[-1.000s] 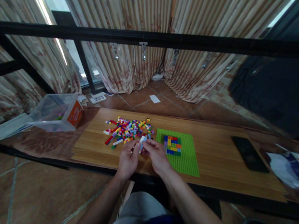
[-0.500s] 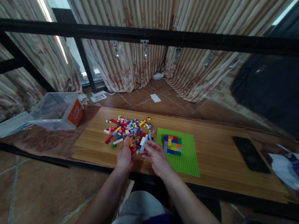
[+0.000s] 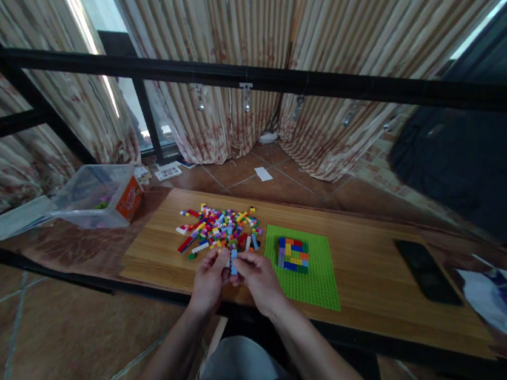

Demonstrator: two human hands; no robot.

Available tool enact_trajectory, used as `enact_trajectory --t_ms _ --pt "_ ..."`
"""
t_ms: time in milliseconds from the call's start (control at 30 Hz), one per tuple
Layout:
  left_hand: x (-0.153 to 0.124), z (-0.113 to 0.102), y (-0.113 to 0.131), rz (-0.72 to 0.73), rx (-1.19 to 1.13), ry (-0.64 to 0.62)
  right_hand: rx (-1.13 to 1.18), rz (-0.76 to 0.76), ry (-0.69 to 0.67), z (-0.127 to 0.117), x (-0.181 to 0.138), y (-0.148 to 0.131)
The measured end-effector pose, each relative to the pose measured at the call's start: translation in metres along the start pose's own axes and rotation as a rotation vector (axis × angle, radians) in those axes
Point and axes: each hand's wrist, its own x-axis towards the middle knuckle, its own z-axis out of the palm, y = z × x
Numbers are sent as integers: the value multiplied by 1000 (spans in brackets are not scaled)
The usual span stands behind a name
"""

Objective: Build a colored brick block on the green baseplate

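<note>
My left hand (image 3: 209, 279) and my right hand (image 3: 258, 279) meet over the near edge of the wooden board (image 3: 361, 288). Both pinch a small stack of blue and white bricks (image 3: 232, 262) held between them. Just beyond the hands lies a pile of loose coloured bricks (image 3: 219, 227). To the right of the pile sits a green baseplate (image 3: 316, 279) carrying a small block of blue, yellow, red and green bricks (image 3: 292, 253).
A clear plastic tub with an orange label (image 3: 97, 195) lies tipped at the left. A black phone (image 3: 427, 263) and some papers (image 3: 493, 290) rest at the right. A black metal bar (image 3: 266, 77) crosses the view above, with curtains behind it.
The left hand had dropped to the table by the pile and has come back to the brick stack. Both hands and the stack sit a little nearer and lower than before.
</note>
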Motion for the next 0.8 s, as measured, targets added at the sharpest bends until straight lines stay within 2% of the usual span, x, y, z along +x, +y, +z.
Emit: enact_trajectory --t_ms 100,200,300,400,500,633,800 --pt "8 -7 6 26 -10 14 44 21 25 -7 10 -2" --pt "24 -25 11 75 55 108 -51 -38 150 -26 29 -2" --pt "46 -48 12 135 294 192 -256 -121 231 -47 48 2" --pt "63 -64 10 295 672 244 -403 -180 252 -59 57 12" --pt "72 -68 6 462 920 241 -483 -212 241 -63 52 20" --pt "77 -66 -4 657 1054 208 -573 -256 231 -64 37 20" --pt "76 -67 -12 795 1163 211 -602 -254 265 -71 15 15"
